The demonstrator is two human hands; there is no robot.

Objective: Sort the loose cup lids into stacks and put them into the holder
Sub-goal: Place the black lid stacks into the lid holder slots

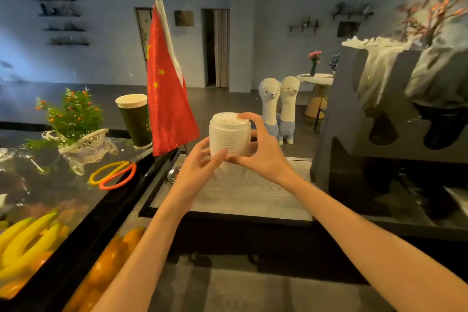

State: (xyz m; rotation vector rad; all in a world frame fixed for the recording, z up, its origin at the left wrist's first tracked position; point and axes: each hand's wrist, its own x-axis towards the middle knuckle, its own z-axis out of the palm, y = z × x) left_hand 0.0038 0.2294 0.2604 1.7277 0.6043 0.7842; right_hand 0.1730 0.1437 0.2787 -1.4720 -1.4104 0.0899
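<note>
A tall stack of white cup lids is held upright in the air above the grey wooden tray. My left hand cups the stack's lower left side. My right hand wraps around its right side, with the fingertips on the top lid. At the right stands the dark holder, with tall slots; white lids or napkins show at the top of it and dark lids sit in its lower openings.
On the glass counter at the left are orange-handled scissors, a potted plant, a green paper cup and a red flag. Two llama figures stand behind the stack. Bananas lie under the glass.
</note>
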